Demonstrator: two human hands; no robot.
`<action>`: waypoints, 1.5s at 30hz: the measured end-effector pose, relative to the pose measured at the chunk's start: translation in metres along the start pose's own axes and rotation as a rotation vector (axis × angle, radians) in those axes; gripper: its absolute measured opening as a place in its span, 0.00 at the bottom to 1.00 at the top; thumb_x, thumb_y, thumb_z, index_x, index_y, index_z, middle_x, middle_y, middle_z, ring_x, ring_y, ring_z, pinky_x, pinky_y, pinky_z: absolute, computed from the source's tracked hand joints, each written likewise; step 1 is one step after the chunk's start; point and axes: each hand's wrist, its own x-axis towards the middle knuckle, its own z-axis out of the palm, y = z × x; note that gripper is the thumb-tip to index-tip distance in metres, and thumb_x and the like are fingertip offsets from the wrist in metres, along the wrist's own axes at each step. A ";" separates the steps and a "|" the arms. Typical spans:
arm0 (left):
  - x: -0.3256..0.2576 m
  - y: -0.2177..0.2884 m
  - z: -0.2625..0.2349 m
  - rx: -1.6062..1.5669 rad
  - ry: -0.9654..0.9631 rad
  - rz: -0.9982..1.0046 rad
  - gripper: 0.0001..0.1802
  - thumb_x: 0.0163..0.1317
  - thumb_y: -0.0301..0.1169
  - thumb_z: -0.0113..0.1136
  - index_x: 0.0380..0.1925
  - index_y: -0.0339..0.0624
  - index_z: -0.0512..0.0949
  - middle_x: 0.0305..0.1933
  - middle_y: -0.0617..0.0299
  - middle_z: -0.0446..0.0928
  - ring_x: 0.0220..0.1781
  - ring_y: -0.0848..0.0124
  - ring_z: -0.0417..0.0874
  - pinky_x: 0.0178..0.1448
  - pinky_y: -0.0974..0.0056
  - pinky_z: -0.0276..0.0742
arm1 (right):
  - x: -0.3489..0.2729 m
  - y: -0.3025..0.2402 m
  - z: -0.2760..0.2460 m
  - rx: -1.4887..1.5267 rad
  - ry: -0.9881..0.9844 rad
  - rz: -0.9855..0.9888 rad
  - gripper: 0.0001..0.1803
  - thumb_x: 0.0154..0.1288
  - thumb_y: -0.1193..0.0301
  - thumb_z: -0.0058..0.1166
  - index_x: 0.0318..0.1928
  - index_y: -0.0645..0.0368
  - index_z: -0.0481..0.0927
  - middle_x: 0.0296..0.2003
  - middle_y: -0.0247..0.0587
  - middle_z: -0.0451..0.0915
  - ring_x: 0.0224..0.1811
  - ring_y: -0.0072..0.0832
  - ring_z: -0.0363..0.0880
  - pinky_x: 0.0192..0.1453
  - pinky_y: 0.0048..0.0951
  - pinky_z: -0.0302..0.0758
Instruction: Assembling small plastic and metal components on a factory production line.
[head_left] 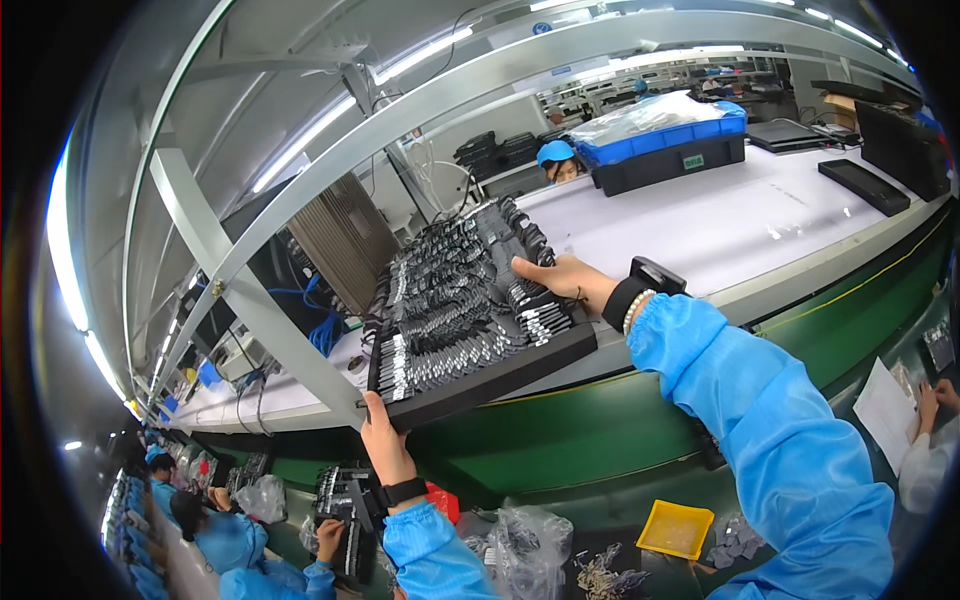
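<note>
A black tray (490,378) filled with rows of bundled black cables (455,290) with silvery connector ends lies tilted across the front edge of a white raised shelf. My left hand (385,445) grips its near left corner, the thumb up against the rim and the other fingers hidden beneath. At the tray's right side is my right hand (565,278); its thumb lies over the outermost cables, while the remaining fingers are mostly hidden at the side. Both my arms wear blue sleeves, with a black band at each wrist.
A metal frame post (250,290) rises left of the tray. Farther along the shelf (690,230) stands a black-and-blue bin (670,165). Below, a green-edged bench holds a yellow tray (676,530) and clear plastic bags (530,550). Co-workers sit at lower left; another's hands (935,400) show at right.
</note>
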 end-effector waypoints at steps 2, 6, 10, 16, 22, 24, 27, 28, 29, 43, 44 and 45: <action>0.014 -0.008 -0.011 0.078 -0.012 -0.040 0.26 0.59 0.56 0.52 0.26 0.42 0.71 0.25 0.68 0.72 0.25 0.77 0.74 0.26 0.72 0.66 | 0.005 0.001 0.007 -0.046 0.013 0.016 0.44 0.50 0.36 0.52 0.39 0.73 0.78 0.35 0.46 0.80 0.37 0.30 0.76 0.43 0.29 0.71; 0.022 -0.007 -0.010 0.198 0.024 -0.029 0.27 0.59 0.57 0.51 0.24 0.43 0.72 0.21 0.68 0.71 0.22 0.78 0.74 0.22 0.74 0.63 | 0.034 0.024 0.008 -0.173 0.007 0.035 0.53 0.48 0.28 0.43 0.38 0.77 0.77 0.33 0.52 0.79 0.37 0.35 0.76 0.44 0.33 0.70; 0.030 -0.009 -0.018 0.342 0.068 -0.053 0.31 0.59 0.61 0.46 0.19 0.43 0.71 0.17 0.69 0.69 0.16 0.77 0.69 0.18 0.74 0.60 | 0.029 0.019 0.003 -0.241 -0.083 0.074 0.55 0.49 0.26 0.36 0.40 0.78 0.75 0.35 0.53 0.77 0.37 0.39 0.73 0.43 0.35 0.69; 0.037 -0.028 -0.017 0.311 0.202 -0.021 0.31 0.63 0.61 0.39 0.33 0.42 0.73 0.19 0.68 0.67 0.16 0.78 0.67 0.17 0.74 0.56 | -0.009 -0.003 -0.025 -0.427 -0.088 0.029 0.52 0.51 0.26 0.27 0.32 0.69 0.78 0.26 0.50 0.78 0.29 0.37 0.76 0.34 0.36 0.71; -0.057 -0.053 -0.002 0.190 0.240 0.102 0.34 0.65 0.57 0.36 0.61 0.43 0.55 0.58 0.53 0.67 0.42 0.71 0.74 0.42 0.70 0.67 | -0.128 -0.011 -0.078 -0.258 0.316 -0.361 0.38 0.64 0.40 0.34 0.23 0.66 0.76 0.19 0.48 0.75 0.26 0.38 0.76 0.34 0.34 0.70; -0.118 -0.065 -0.001 0.337 0.144 0.180 0.27 0.69 0.45 0.37 0.62 0.41 0.56 0.52 0.55 0.69 0.41 0.72 0.72 0.45 0.68 0.66 | -0.202 0.003 -0.090 -0.058 0.201 -0.314 0.24 0.69 0.59 0.41 0.21 0.64 0.73 0.19 0.35 0.75 0.25 0.19 0.72 0.31 0.22 0.67; -0.203 -0.120 -0.008 0.512 -0.350 0.293 0.18 0.67 0.33 0.45 0.54 0.36 0.66 0.39 0.61 0.71 0.38 0.76 0.71 0.45 0.71 0.67 | -0.284 0.093 -0.115 -0.075 0.397 -0.029 0.19 0.68 0.68 0.42 0.21 0.63 0.73 0.15 0.31 0.72 0.17 0.15 0.68 0.23 0.18 0.66; -0.247 -0.131 0.004 0.326 -0.428 -0.147 0.14 0.62 0.27 0.53 0.47 0.34 0.72 0.42 0.60 0.75 0.41 0.71 0.74 0.46 0.68 0.70 | -0.306 0.132 -0.131 -0.085 0.401 0.113 0.18 0.70 0.68 0.39 0.26 0.65 0.74 0.18 0.35 0.75 0.20 0.19 0.73 0.26 0.19 0.69; -0.284 -0.126 0.022 0.341 -0.505 -0.397 0.13 0.63 0.24 0.50 0.47 0.34 0.71 0.43 0.61 0.75 0.41 0.72 0.74 0.46 0.69 0.70 | -0.327 0.187 -0.150 -0.003 0.494 0.230 0.15 0.70 0.66 0.40 0.31 0.64 0.74 0.18 0.34 0.75 0.20 0.20 0.74 0.26 0.20 0.71; -0.456 -0.168 0.004 0.223 -1.457 -0.797 0.12 0.62 0.31 0.53 0.42 0.36 0.74 0.39 0.52 0.77 0.40 0.63 0.79 0.46 0.66 0.73 | -0.308 0.417 -0.182 0.127 1.021 0.830 0.45 0.48 0.50 0.63 0.50 0.75 0.56 0.32 0.57 0.75 0.21 0.42 0.79 0.21 0.37 0.79; -0.451 -0.168 0.003 0.223 -1.451 -0.793 0.12 0.62 0.31 0.53 0.42 0.36 0.74 0.39 0.52 0.77 0.40 0.63 0.79 0.46 0.66 0.73 | -0.304 0.416 -0.182 0.121 1.042 0.836 0.41 0.49 0.54 0.62 0.48 0.76 0.59 0.30 0.57 0.75 0.21 0.42 0.79 0.22 0.37 0.80; -0.443 -0.166 0.002 0.193 -1.352 -0.914 0.12 0.62 0.31 0.53 0.43 0.36 0.74 0.39 0.53 0.77 0.40 0.64 0.78 0.45 0.67 0.73 | -0.299 0.412 -0.179 0.115 1.057 0.844 0.36 0.50 0.58 0.61 0.45 0.78 0.62 0.28 0.56 0.75 0.21 0.42 0.79 0.22 0.37 0.80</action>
